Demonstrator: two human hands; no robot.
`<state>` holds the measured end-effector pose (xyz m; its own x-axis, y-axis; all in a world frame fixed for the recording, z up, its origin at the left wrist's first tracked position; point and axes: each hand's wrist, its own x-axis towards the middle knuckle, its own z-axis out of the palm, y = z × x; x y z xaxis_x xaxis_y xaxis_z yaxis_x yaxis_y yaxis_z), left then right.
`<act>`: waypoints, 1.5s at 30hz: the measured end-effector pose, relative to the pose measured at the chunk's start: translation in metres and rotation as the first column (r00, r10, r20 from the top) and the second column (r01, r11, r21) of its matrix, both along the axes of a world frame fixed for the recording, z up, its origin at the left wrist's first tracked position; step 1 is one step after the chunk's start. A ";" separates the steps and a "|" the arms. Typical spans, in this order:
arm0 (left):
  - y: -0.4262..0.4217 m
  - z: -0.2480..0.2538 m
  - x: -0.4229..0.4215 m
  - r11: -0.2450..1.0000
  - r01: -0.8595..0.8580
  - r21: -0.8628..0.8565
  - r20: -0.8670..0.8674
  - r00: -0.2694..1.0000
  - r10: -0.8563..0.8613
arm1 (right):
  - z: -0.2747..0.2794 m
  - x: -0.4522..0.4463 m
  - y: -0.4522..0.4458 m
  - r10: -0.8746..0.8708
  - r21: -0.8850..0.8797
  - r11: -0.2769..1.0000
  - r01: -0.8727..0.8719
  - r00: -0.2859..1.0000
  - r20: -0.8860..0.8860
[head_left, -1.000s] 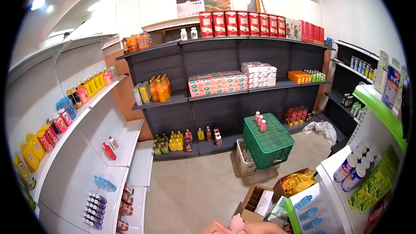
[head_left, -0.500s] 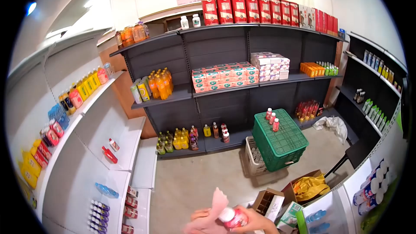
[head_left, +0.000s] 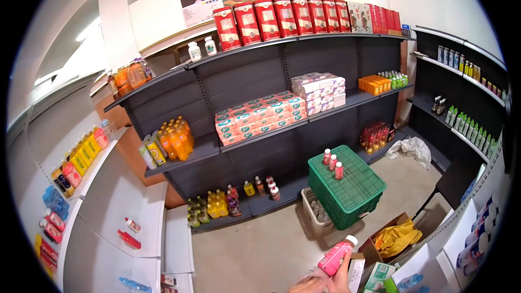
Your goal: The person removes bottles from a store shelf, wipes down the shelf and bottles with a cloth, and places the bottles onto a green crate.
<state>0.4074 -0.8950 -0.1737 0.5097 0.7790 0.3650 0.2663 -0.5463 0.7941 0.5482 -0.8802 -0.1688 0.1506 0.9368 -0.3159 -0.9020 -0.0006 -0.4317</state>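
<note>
A pink bottle with a white cap [head_left: 335,256] is tilted up to the right at the bottom of the view, with my right hand [head_left: 343,279] wrapped round its lower part. Close beside it, my left hand [head_left: 308,285] holds a pale pink cloth [head_left: 321,274] against the bottle's lower end; the frame's edge cuts off part of this hand. Beyond them, three similar pink bottles [head_left: 332,163] stand on the green crate [head_left: 355,187].
The green crate rests on a white basket [head_left: 313,218]. An open carton with yellow plastic [head_left: 396,237] lies right of my hands. A dark shelf [head_left: 260,149] with drinks and tissue packs spans the back; white shelves [head_left: 149,211] stand left. A black chair [head_left: 455,182] is right.
The bottle and my right hand have moved right, and the bottle now points up to the right. My left hand and the cloth have shifted right and lower. The view has turned and tilted.
</note>
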 end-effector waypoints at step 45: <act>0.540 -0.034 -0.038 0.033 0.243 -0.969 0.229 0.847 0.480 | -0.052 -0.035 0.452 -0.205 -0.080 0.948 0.307 0.786 0.583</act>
<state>0.3695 -0.3548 -0.2075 0.4485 0.5902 -0.6712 -0.2833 0.8061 0.5196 0.5130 -0.4285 -0.2211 0.5752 0.7812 -0.2426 -0.4774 0.0798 -0.8751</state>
